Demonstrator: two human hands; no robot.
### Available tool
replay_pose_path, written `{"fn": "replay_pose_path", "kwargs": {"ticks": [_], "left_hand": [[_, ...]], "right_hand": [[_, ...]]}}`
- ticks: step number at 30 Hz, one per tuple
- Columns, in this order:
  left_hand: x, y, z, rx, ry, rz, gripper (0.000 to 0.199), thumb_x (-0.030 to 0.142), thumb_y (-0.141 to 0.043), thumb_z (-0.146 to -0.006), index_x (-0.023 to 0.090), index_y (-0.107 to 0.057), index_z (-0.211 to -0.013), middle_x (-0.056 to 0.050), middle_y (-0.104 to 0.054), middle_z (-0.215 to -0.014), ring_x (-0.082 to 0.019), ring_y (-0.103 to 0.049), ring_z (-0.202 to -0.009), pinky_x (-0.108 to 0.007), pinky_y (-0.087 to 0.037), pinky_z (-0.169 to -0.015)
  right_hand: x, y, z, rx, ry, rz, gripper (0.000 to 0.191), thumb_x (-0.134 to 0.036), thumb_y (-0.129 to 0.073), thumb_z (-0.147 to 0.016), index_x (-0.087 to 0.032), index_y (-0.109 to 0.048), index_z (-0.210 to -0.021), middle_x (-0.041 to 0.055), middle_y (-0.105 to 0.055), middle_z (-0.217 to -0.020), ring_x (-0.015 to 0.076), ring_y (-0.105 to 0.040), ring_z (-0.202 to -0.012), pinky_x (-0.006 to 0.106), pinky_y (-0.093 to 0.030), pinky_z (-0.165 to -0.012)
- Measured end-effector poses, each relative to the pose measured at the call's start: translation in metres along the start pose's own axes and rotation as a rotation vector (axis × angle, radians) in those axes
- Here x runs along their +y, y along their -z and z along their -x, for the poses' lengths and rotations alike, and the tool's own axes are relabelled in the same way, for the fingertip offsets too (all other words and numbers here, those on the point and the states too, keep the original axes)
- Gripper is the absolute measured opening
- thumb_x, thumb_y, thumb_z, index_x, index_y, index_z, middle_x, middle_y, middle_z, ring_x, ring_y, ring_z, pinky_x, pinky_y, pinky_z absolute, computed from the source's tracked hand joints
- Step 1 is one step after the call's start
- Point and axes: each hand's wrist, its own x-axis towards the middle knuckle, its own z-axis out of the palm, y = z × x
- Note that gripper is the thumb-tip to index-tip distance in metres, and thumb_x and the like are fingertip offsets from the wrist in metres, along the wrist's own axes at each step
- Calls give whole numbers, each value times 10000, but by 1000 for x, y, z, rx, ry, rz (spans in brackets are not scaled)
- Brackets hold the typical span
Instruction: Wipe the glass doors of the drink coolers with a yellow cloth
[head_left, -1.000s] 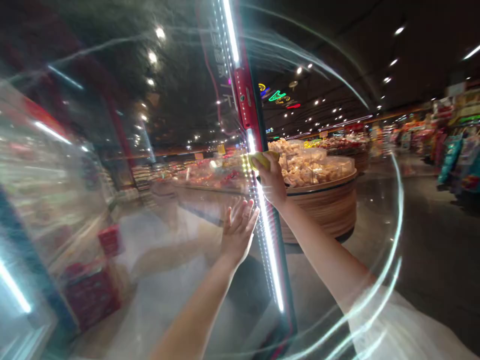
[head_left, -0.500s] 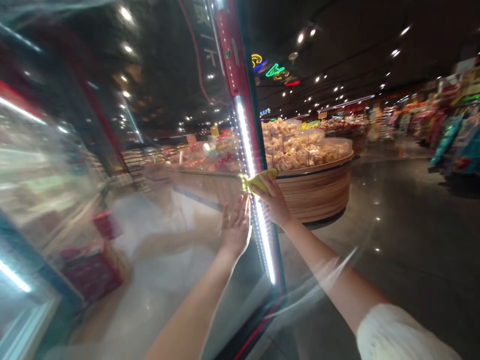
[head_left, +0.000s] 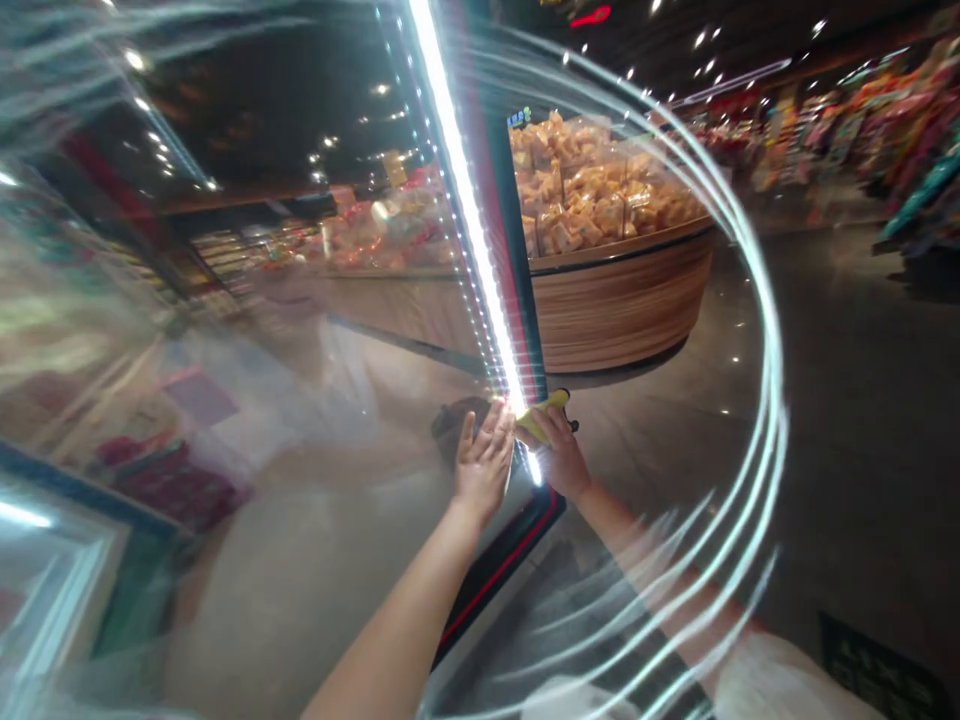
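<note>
A yellow cloth (head_left: 556, 402) is bunched under the fingers of my right hand (head_left: 564, 455), which presses it against the edge of a glass door, low on a bright light strip (head_left: 480, 240). My left hand (head_left: 484, 468) lies beside it, fingers stretched out and flat against the glass pane (head_left: 322, 570), just left of the strip. The strip runs down a dark and red upright door frame (head_left: 529, 330). Part of the cloth is hidden behind my right fingers and the glare.
Behind the frame stands a rounded wood-look display bin (head_left: 622, 310) heaped with wrapped goods (head_left: 592, 200). The door's black bottom rail (head_left: 502, 575) has a red line. Bright curved light streaks cross the right side. A lit case (head_left: 60, 610) shows at lower left.
Both hands have slid down along the light strip, the cloth moving with my right hand. My view has tilted down, so the bin sits higher and the bottom rail shows more.
</note>
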Motion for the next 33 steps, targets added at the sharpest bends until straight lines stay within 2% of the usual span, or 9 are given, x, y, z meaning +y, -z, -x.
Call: {"fn": "replay_pose_path", "kwargs": {"ticks": [7,10,12,16,22,25,27,30,33], "left_hand": [[19,-41,37,10,-14,18,722,125,-469,-943,157,-245,-1630,-46,-266,-1673,-134,-13,-1581,-402,114,-1300],[21,-40,43,23,-30,7,744,84,-430,-935,178,-210,-1639,-19,-263,-1673,-120,-26,-1579,-373,119,-1300],[19,-31,41,21,-26,-4,765,77,-413,-935,187,-157,-1647,-19,-252,-1676,-125,-59,-1578,-368,113,-1303],[7,1,27,19,10,-37,797,50,-374,-939,165,-31,-1649,-23,-248,-1676,-102,-61,-1572,-333,106,-1300],[-21,54,1,61,48,-121,760,100,-347,-991,165,44,-1639,-21,-233,-1682,-125,-8,-1577,-402,166,-1288],[-35,78,-13,146,68,-185,748,122,-363,-1007,166,33,-1640,-34,-234,-1684,-134,-15,-1580,-415,165,-1288],[-43,93,-21,193,91,-217,773,118,-402,-992,159,15,-1643,-47,-228,-1688,-149,-6,-1584,-435,156,-1291],[-53,116,-23,216,138,-252,811,144,-468,-970,139,-21,-1647,-69,-200,-1696,-194,16,-1591,-485,140,-1293],[-61,133,-10,193,166,-259,855,192,-519,-958,141,-16,-1648,-83,-186,-1699,-210,23,-1595,-505,137,-1288]], "right_hand": [[-6,-10,85,-65,-61,20,428,-143,-509,-1007,-428,-724,-1244,5,-673,-1320,223,-532,-1398,485,-475,-1198],[-7,-11,102,-58,-52,10,450,-126,-489,-1007,-422,-716,-1258,4,-670,-1330,225,-527,-1401,490,-495,-1185],[-7,-10,97,-42,-41,11,446,-132,-492,-1011,-429,-710,-1263,-10,-654,-1360,220,-500,-1425,487,-493,-1189],[-5,-8,42,47,-9,-12,424,-153,-565,-992,-440,-695,-1277,-18,-634,-1392,230,-458,-1459,507,-488,-1190],[-5,7,-109,155,35,-90,394,-209,-602,-978,-409,-686,-1306,1,-580,-1469,286,-401,-1499,564,-433,-1211],[-16,22,-184,162,58,-130,440,-177,-527,-989,-369,-656,-1364,12,-512,-1553,300,-338,-1537,567,-371,-1243],[-30,31,-217,175,61,-133,486,-129,-482,-984,-341,-633,-1395,20,-462,-1599,301,-276,-1565,585,-331,-1255],[-49,37,-224,174,18,-105,518,-107,-450,-990,-332,-592,-1435,37,-411,-1637,297,-223,-1584,633,-268,-1263],[-58,32,-195,88,117,-161,494,-119,-452,-1015,-364,-612,-1412,29,-506,-1575,237,-352,-1537,549,-312,-1270]]}}
